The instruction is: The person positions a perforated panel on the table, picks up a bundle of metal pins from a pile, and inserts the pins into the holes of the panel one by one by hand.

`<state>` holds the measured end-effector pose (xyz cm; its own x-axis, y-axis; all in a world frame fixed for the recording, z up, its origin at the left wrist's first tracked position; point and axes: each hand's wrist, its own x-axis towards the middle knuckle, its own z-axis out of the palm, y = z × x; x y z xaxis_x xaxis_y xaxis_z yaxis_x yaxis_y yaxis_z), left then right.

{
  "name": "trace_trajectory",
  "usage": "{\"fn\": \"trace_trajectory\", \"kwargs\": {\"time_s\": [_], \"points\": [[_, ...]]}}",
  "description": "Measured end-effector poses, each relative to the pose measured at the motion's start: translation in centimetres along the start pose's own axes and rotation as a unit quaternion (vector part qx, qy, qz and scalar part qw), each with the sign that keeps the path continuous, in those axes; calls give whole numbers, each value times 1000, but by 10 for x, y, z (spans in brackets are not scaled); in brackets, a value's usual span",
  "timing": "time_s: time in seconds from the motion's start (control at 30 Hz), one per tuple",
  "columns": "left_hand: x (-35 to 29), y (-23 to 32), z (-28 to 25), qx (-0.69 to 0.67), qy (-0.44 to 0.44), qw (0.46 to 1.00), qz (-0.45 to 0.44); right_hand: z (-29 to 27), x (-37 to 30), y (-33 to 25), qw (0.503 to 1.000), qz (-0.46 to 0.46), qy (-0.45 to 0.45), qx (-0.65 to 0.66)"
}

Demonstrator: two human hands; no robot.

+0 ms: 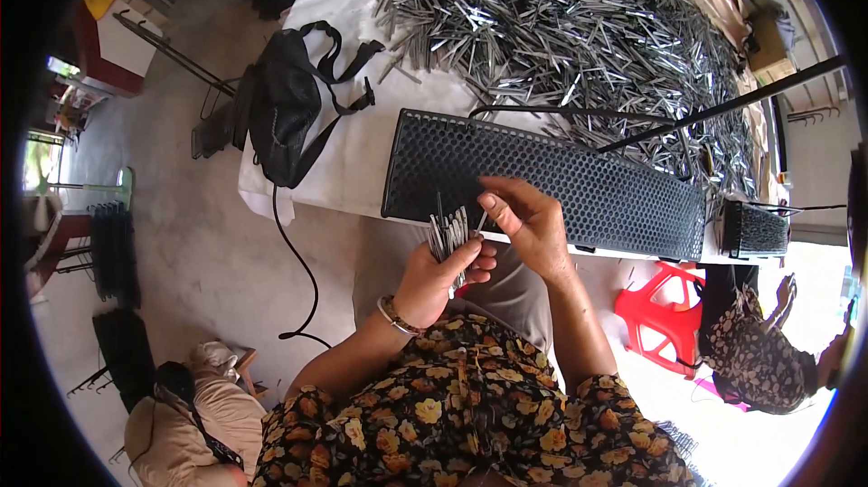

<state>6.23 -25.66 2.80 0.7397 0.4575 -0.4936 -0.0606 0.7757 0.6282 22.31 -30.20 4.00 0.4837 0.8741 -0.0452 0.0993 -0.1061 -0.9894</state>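
Note:
My left hand [436,274], with a bracelet at the wrist, is closed around an upright bundle of thin metal strips [449,232]. To its right, my right hand [533,226] has its thumb and fingers drawn together at one thin strip [482,219] beside the bundle. The fingertips partly hide how that strip is gripped. Both hands are just in front of a long black tray with a honeycomb of holes [542,166], which lies along the near edge of the white-covered table [339,175].
A large heap of loose metal strips [561,35] covers the table behind the tray. A black bag with straps [294,107] lies at the left corner, a black cable [307,283] hanging below. A dark bar [723,103] slants over the right side. Other people sit near a red stool [665,311] and at lower left.

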Motion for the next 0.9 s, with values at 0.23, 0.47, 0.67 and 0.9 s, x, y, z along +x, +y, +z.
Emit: {"fn": "trace_trajectory", "kwargs": {"time_s": [0.23, 0.47, 0.67, 0.9], "points": [[5, 0, 0, 13, -12, 1000, -23, -16, 30, -9, 997, -41, 65, 0], [3, 1, -11, 9, -11, 998, -61, -7, 78, -7, 952, -213, 138, -174], [-1, 0, -14, 3, -7, 998, -58, 2, 82, 5, 924, -263, 150, -233], [0, -1, -16, -7, -49, 995, -85, 5, 83, 10, 915, -268, 174, -247]]}}
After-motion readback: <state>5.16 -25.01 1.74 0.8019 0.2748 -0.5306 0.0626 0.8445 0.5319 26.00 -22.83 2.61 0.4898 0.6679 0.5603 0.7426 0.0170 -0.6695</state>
